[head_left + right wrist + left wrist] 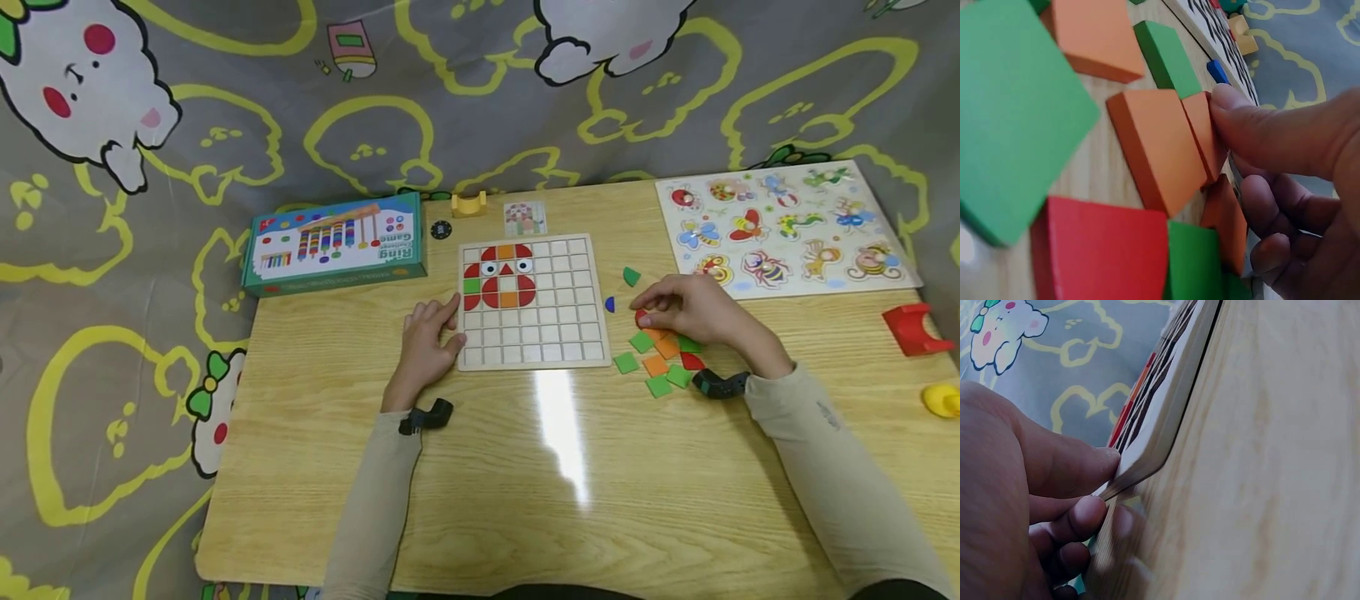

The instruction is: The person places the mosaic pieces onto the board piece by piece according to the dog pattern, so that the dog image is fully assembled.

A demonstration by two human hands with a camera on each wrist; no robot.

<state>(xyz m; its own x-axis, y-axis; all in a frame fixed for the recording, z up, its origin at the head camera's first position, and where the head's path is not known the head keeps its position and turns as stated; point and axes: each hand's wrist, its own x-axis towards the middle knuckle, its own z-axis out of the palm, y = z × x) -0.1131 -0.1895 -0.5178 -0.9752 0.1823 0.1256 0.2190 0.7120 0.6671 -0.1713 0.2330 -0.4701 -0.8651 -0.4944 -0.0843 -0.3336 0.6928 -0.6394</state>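
The square wooden grid board (572,323) carries a figure of red, orange, green and white tiles with two eye tiles in its upper left. My left hand (429,340) rests against the board's left edge, thumb and index fingertips touching it. In the left wrist view, the left thumb (1075,464) lies against the board's side (1169,419). My right hand (697,312) is over the loose tiles to the right of the board, thumb and index finger pinching a small red piece (641,317). Orange tiles (1157,147), green tiles (1016,112) and a red rounded tile (1107,250) lie below that hand.
A blue half-round piece (610,305) and a green quarter-round piece (632,276) lie beside the board. Behind it stand a picture card (524,217), a yellow block (468,205) and a boxed ring game (333,246). An insect puzzle board (787,229) lies at the back right.
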